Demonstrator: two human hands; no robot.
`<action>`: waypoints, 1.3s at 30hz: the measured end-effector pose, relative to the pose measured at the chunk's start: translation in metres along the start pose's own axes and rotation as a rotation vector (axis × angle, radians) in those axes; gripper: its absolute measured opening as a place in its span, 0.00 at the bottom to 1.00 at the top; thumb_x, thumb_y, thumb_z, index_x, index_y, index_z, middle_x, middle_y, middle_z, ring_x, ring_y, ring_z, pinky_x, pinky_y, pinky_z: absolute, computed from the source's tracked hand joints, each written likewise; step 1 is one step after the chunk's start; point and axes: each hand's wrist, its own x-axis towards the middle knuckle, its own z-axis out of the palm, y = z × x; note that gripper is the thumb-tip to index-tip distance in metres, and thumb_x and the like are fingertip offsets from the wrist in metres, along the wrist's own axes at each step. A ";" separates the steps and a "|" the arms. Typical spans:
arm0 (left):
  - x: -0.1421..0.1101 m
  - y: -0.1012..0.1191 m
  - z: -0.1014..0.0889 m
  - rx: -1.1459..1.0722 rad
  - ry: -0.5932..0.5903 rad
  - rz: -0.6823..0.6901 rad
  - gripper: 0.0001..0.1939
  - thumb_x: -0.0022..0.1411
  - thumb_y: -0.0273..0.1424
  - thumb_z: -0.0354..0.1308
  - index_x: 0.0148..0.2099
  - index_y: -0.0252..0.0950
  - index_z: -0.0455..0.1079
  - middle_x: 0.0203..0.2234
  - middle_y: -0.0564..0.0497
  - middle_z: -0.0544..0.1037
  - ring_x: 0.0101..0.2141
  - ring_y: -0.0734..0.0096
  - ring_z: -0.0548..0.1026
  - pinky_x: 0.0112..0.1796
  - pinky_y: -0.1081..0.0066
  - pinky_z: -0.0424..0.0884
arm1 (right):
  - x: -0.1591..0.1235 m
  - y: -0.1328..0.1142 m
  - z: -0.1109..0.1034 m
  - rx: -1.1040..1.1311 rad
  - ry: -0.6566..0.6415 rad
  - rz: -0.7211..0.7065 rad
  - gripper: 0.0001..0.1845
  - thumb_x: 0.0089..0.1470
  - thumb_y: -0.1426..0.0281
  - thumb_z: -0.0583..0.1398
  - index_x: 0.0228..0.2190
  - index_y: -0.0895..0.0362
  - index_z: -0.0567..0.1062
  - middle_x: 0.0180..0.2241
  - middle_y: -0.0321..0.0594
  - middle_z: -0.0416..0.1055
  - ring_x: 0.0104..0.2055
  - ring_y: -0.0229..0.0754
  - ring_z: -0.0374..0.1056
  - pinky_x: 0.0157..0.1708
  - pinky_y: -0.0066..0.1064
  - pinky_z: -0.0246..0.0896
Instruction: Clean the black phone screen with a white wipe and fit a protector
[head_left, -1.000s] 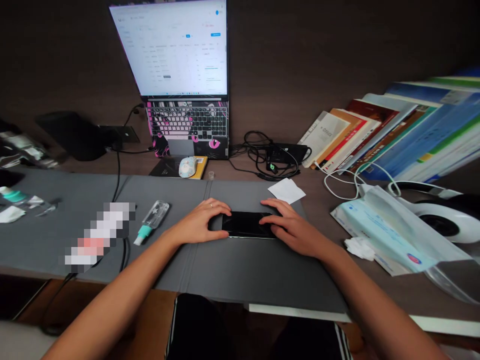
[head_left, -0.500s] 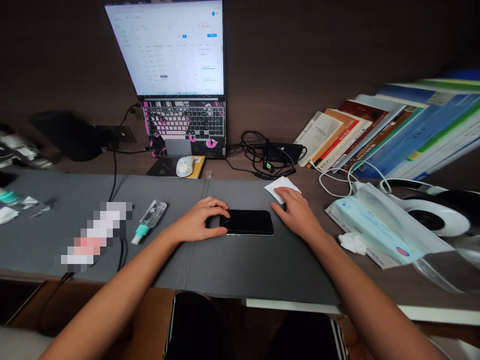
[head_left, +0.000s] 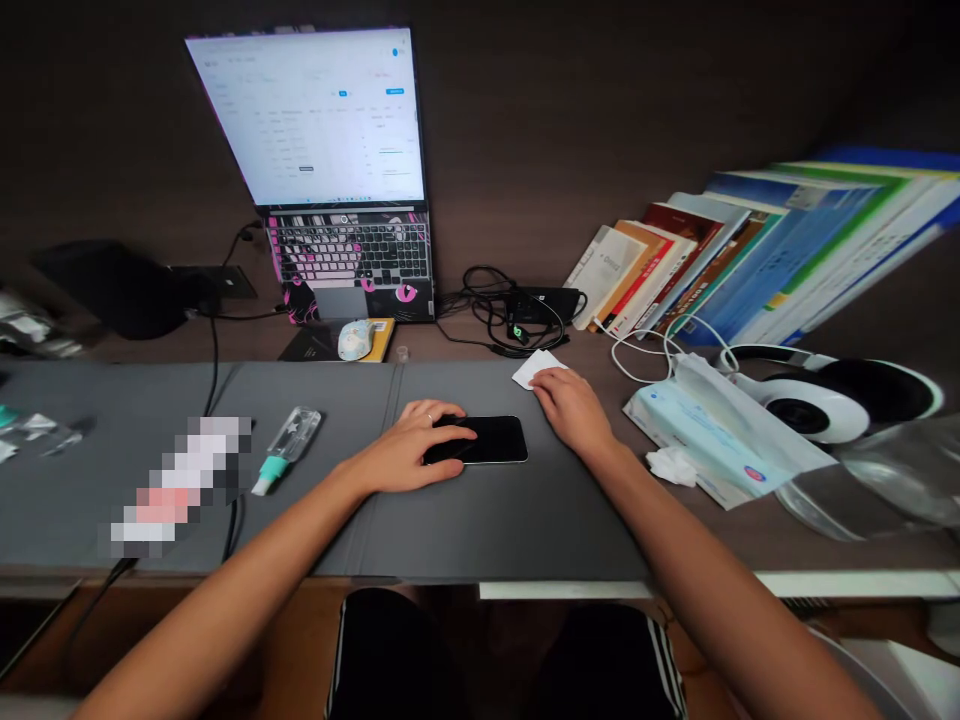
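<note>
A smartphone (head_left: 495,440) with a dark screen lies flat on the grey desk mat. My left hand (head_left: 409,450) grips its left end, thumb at the near edge and other fingers at the far edge, with the index finger stretched over the screen. To the right and further back, my right hand (head_left: 574,410) has its thumb and fingers closed on the near edge of a folded white wipe (head_left: 529,370). A small clear spray bottle (head_left: 295,432) with a teal neck lies on its side left of my left hand.
Behind the mat stand an open laptop (head_left: 349,265), a mouse (head_left: 355,340) and a power adapter (head_left: 544,300) with tangled cables. To the right are leaning books (head_left: 750,260), white headphones (head_left: 817,410), a wipes pack (head_left: 712,440) and a crumpled tissue (head_left: 672,465). A pixelated item (head_left: 180,485) lies left.
The camera view has swung right, so things sit further left. My left index finger has reached out over the phone screen. My right thumb has closed in towards the wipe.
</note>
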 end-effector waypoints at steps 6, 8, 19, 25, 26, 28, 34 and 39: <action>-0.005 -0.020 -0.006 -0.188 0.228 -0.046 0.25 0.71 0.45 0.53 0.63 0.38 0.64 0.55 0.42 0.73 0.53 0.55 0.70 0.56 0.56 0.65 | -0.007 -0.007 -0.013 0.094 0.073 -0.013 0.18 0.68 0.66 0.50 0.41 0.58 0.78 0.42 0.50 0.78 0.46 0.52 0.71 0.49 0.45 0.66; -0.005 -0.033 -0.008 -0.224 0.337 -0.147 0.18 0.71 0.41 0.49 0.53 0.36 0.70 0.46 0.44 0.76 0.46 0.58 0.73 0.51 0.59 0.68 | -0.014 -0.017 -0.021 0.148 0.052 -0.074 0.17 0.69 0.65 0.50 0.41 0.57 0.78 0.43 0.48 0.78 0.47 0.49 0.73 0.49 0.42 0.67; -0.001 -0.051 -0.011 -0.207 0.358 -0.181 0.08 0.65 0.29 0.54 0.40 0.38 0.75 0.35 0.50 0.79 0.38 0.64 0.74 0.43 0.65 0.69 | -0.045 -0.069 -0.032 0.111 -0.331 -0.302 0.25 0.69 0.57 0.52 0.58 0.56 0.73 0.60 0.48 0.70 0.65 0.51 0.64 0.64 0.50 0.62; -0.001 -0.050 -0.011 -0.214 0.321 -0.170 0.08 0.65 0.28 0.55 0.41 0.37 0.76 0.35 0.49 0.80 0.39 0.64 0.75 0.41 0.67 0.69 | -0.037 -0.101 -0.016 0.135 -0.506 -0.342 0.35 0.68 0.51 0.53 0.66 0.59 0.63 0.69 0.50 0.53 0.72 0.52 0.50 0.70 0.48 0.50; -0.001 -0.050 -0.011 -0.213 0.321 -0.171 0.08 0.65 0.28 0.55 0.42 0.37 0.76 0.36 0.49 0.80 0.39 0.63 0.75 0.41 0.67 0.69 | -0.035 -0.108 -0.013 0.151 -0.517 -0.362 0.36 0.68 0.51 0.53 0.67 0.59 0.63 0.70 0.50 0.53 0.72 0.51 0.49 0.71 0.48 0.49; 0.000 -0.051 -0.011 -0.213 0.319 -0.172 0.08 0.66 0.29 0.54 0.41 0.37 0.76 0.36 0.49 0.80 0.39 0.63 0.75 0.41 0.67 0.69 | -0.030 -0.122 -0.007 0.158 -0.532 -0.398 0.38 0.67 0.50 0.54 0.67 0.62 0.61 0.70 0.52 0.51 0.73 0.52 0.47 0.71 0.48 0.47; -0.002 -0.051 -0.012 -0.211 0.307 -0.190 0.09 0.66 0.29 0.54 0.41 0.37 0.77 0.35 0.49 0.81 0.37 0.65 0.76 0.40 0.68 0.70 | -0.033 -0.140 -0.007 0.120 -0.534 -0.453 0.38 0.66 0.50 0.55 0.66 0.63 0.62 0.70 0.54 0.52 0.72 0.54 0.49 0.71 0.47 0.48; -0.002 -0.055 -0.011 -0.217 0.307 -0.205 0.11 0.68 0.33 0.53 0.42 0.37 0.77 0.37 0.49 0.81 0.37 0.65 0.76 0.38 0.67 0.70 | -0.039 -0.132 -0.021 0.115 -0.479 -0.382 0.26 0.70 0.55 0.52 0.57 0.59 0.74 0.61 0.51 0.68 0.64 0.51 0.63 0.64 0.44 0.61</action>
